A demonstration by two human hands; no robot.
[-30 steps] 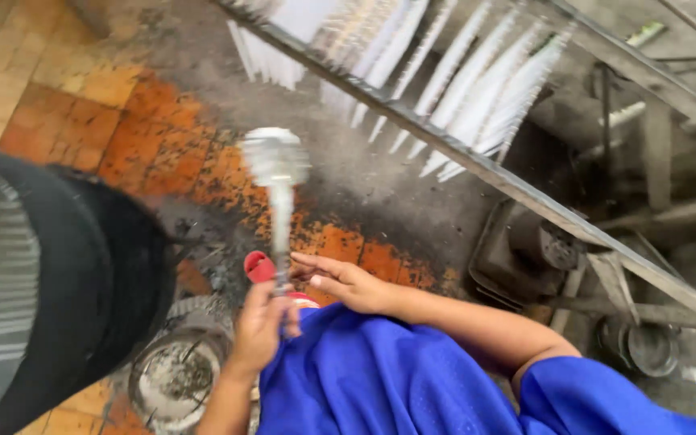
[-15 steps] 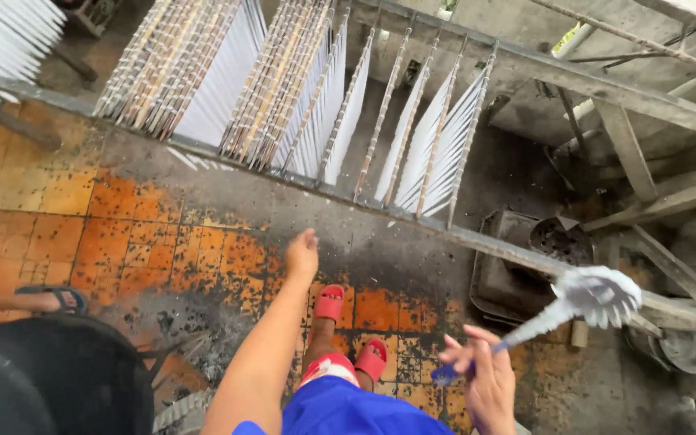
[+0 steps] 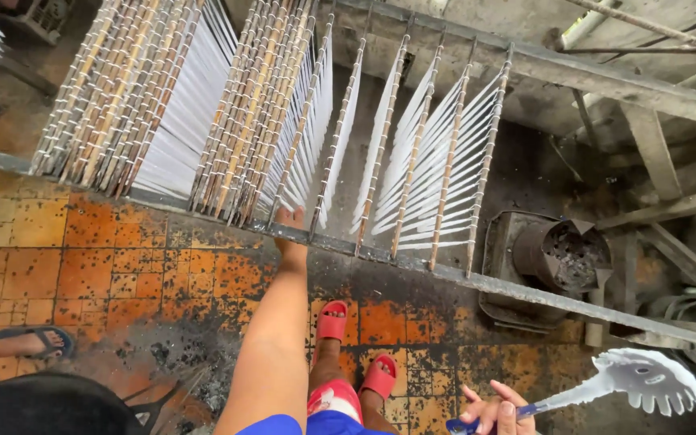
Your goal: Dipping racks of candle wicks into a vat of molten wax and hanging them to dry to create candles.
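Note:
My left hand reaches forward to the metal rail, fingers on a stick of the hanging racks of white strips. Whether it grips the stick is hard to tell. My right hand at the bottom edge is shut on the blue handle of a white-coated, toothed ladle-like tool, which points right. My feet in red sandals stand on orange, soot-stained tiles below the rail.
Several racks on bamboo sticks hang left along the rail. A dark metal pot of ash sits right of the racks. Another person's sandalled foot is at left, a black drum at bottom left.
My left hand has moved forward from mid-air to the rack by the rail. The right hand with the tool has dropped a little lower right. The view has tilted toward the racks.

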